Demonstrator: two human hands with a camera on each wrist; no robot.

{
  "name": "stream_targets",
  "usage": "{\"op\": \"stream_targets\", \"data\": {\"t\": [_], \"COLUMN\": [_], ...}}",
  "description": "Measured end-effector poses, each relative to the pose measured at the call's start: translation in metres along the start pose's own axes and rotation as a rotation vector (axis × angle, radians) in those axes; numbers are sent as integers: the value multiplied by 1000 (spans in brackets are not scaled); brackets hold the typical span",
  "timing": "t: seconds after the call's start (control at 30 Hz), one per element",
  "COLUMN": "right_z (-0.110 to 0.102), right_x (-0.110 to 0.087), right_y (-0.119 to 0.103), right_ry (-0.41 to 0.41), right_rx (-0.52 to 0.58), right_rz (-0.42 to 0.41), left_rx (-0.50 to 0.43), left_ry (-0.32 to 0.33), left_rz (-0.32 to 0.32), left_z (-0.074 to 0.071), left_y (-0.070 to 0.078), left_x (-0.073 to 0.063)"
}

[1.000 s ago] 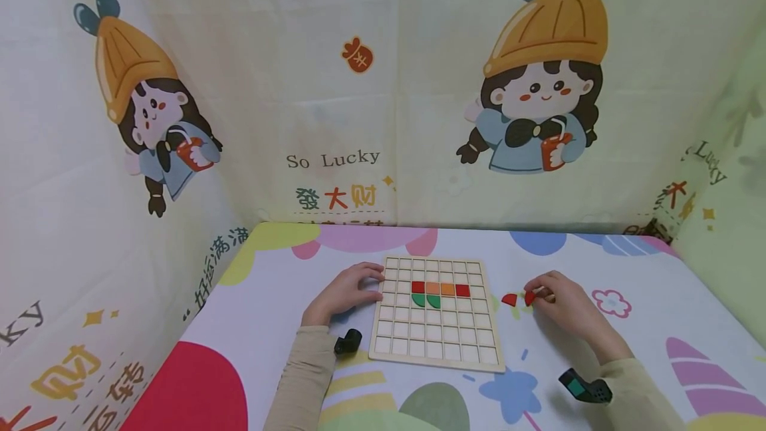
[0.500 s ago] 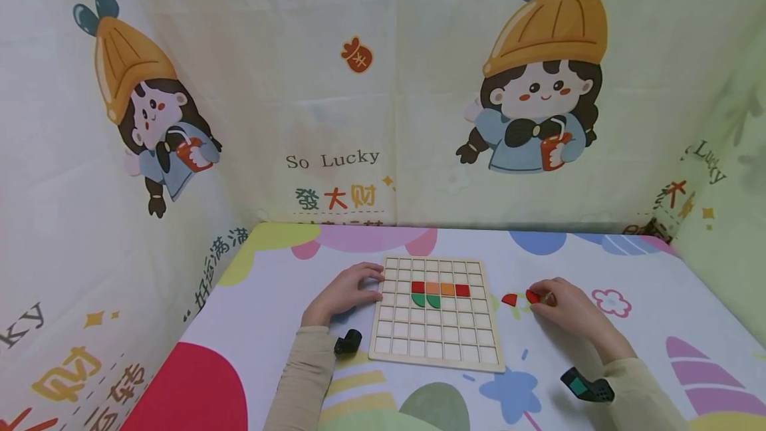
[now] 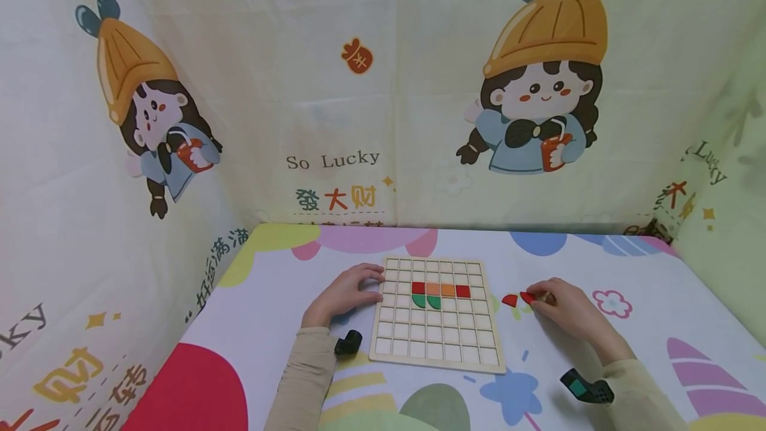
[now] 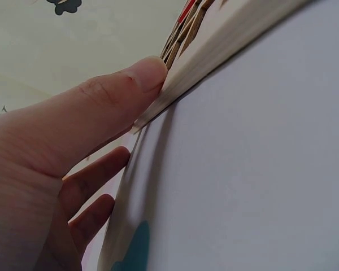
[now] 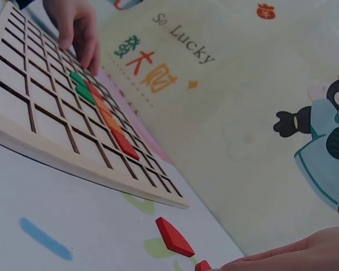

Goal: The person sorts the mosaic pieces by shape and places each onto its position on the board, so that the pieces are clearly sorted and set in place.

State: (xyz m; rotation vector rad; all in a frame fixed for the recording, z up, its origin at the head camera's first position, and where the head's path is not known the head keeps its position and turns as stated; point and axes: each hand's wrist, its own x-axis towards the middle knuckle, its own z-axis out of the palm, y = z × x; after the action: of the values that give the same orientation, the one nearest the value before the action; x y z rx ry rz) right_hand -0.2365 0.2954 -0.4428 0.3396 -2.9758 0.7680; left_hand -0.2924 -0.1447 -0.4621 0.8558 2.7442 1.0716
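Note:
A wooden grid board lies flat on the table. One row of its cells bears a red square, two orange squares and another red square. Under the left part of that row sit two green quarter-circle pieces. My left hand rests at the board's left side; its thumb touches the edge and the fingers are loosely spread. To the right of the board, my right hand pinches a red quarter-circle piece by its fingertips. A second red quarter-circle piece lies between that hand and the board.
A patterned cloth covers the table. Printed curtains hang behind it and on both sides. Black wrist devices are worn near each sleeve.
My right hand has shifted slightly, and the red quarter-circle piece in its fingertips has turned and tilted. The left hand and the pieces on the board have stayed in place.

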Motion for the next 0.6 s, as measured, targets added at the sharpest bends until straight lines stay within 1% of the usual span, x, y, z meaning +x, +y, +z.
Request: {"op": "stream_targets", "data": {"t": [0.17,0.27,0.37,0.6], "right_z": [2,3,4,3], "right_x": [0,0,1,1], "right_y": [2,2,2,0], "right_ry": [13,10,9,14], "right_rx": [1,3,7,12], "right_rz": [-19,-11,2,-8], "left_rx": [6,9,9,10], "left_ry": [4,4,0,-7], "left_rz": [6,8,1,-17], "left_z": [0,0,0,0], "left_y": [0,1,1,2], "left_x": [-1,0,0,0]}}
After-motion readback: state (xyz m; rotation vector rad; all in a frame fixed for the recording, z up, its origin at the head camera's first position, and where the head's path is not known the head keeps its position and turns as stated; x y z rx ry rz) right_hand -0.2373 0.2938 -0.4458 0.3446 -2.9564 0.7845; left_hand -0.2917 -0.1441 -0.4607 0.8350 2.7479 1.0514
